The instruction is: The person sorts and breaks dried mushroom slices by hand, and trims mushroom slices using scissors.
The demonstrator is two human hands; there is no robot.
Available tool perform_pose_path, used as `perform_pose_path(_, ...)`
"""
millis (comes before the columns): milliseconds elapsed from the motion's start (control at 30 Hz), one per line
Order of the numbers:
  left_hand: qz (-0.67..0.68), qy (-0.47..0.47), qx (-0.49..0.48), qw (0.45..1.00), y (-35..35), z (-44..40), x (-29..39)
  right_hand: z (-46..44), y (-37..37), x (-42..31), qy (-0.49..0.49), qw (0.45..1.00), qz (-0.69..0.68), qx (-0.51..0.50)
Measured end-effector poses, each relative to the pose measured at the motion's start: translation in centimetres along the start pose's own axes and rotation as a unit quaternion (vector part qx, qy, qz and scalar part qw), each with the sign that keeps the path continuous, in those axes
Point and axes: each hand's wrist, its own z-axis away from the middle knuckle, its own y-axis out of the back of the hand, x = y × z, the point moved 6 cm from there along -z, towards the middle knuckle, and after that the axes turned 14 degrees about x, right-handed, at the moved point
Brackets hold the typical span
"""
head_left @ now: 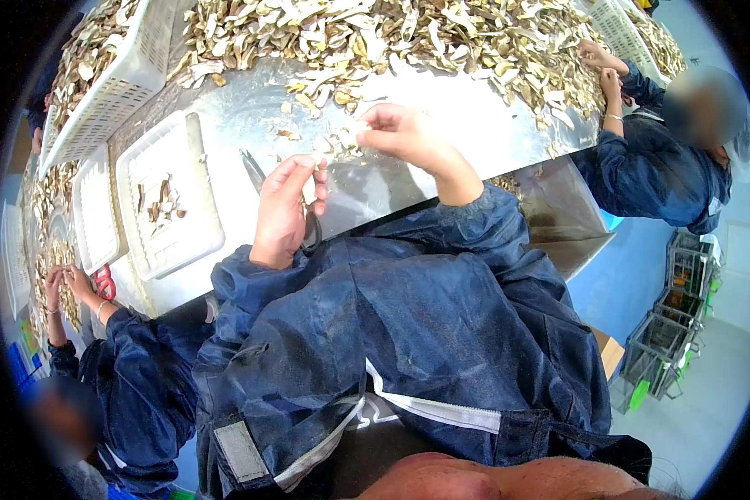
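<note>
A pale slice (309, 190), looking like dried mushroom, is pinched in my left hand (285, 204) above the table's near edge. My right hand (408, 143) is raised to the right of it, thumb and fingertips pressed together on a small pale bit too small to name. Small scraps (337, 146) lie on the metal table (375, 187) between and beyond my hands. Scissors (252, 167) lie beside my left hand, partly hidden behind it. Farther back, a large heap of slices (350, 42) covers the table.
A white tray (196, 212) with a few dark pieces stands to the left, with another white tray (96, 208) beyond it. A perforated basket (117, 92) of slices is at the back left. Co-workers (658, 158) sit at right and lower left. Metal racks (662, 342) stand at right.
</note>
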Motion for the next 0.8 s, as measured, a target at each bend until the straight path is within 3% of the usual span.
perform_pose_path(33, -0.005, -0.003, 0.004, 1.000, 0.0, 0.0, 0.0, -0.4, 1.0, 0.2, 0.027, 0.998, 0.037, 0.034)
perform_pose_path(67, -0.009, -0.006, 0.008, 1.000, 0.1, -0.1, -0.1, -1.1, 2.4, 0.4, 0.149, 0.959, 0.215, 0.110)
perform_pose_path(167, -0.018, -0.014, 0.022, 0.999, 0.2, -0.4, -0.5, -0.2, 3.6, -2.0, 0.193, 0.916, 0.269, 0.228)
perform_pose_path(267, -0.022, -0.006, 0.027, 0.999, 0.0, -0.5, -0.6, -2.2, 2.1, -0.4, 0.219, 0.917, 0.273, 0.191)
perform_pose_path(400, -0.018, -0.009, 0.032, 0.999, 0.1, -0.4, -0.4, -3.6, -0.8, -0.9, 0.253, 0.841, 0.424, 0.222)
perform_pose_path(500, -0.025, -0.012, 0.037, 0.999, 0.7, -0.5, -0.5, -3.5, -1.3, -0.7, 0.256, 0.835, 0.444, 0.202)
perform_pose_path(600, -0.046, -0.032, 0.041, 0.998, 0.9, -0.7, -0.7, -3.1, -0.8, 0.1, 0.227, 0.865, 0.402, 0.197)
perform_pose_path(700, -0.041, -0.037, 0.049, 0.997, 0.7, -1.1, -0.8, -2.5, 0.3, 0.5, 0.108, 0.945, 0.261, 0.167)
perform_pose_path(800, 0.021, 0.007, 0.047, 0.999, 0.0, -1.0, -0.6, -1.7, -1.9, -0.4, 0.091, 0.991, 0.079, 0.049)
